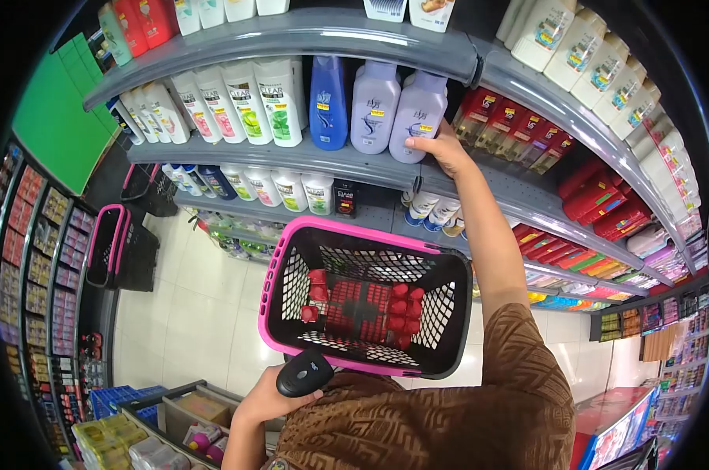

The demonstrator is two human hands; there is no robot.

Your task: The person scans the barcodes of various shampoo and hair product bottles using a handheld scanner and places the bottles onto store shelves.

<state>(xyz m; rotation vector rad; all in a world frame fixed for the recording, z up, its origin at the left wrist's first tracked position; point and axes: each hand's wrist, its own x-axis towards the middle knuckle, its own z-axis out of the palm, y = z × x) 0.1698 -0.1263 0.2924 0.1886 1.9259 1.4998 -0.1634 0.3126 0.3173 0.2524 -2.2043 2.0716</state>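
Observation:
My right hand (446, 152) reaches to the middle shelf and grips a lavender shampoo bottle (418, 113), thumb across its front and fingers hidden behind. The bottle stands upright at the row's right end. Beside it are another lavender bottle (374, 108) and a blue bottle (328, 106). Low in front of my body, my left hand (264, 395) is closed around a rounded black handheld device (305, 373). Between my arms is a black shopping basket (447, 313) with a pink rim; several red items (405, 307) show in its bottom.
White shampoo bottles (277, 102) line the shelf to the left, and red boxes (515, 125) sit to the right. A grey shelf edge (292, 35) overhangs the row. More black baskets (127, 247) stand at left on the tiled floor (202, 301). A goods bin (178, 411) is near my left arm.

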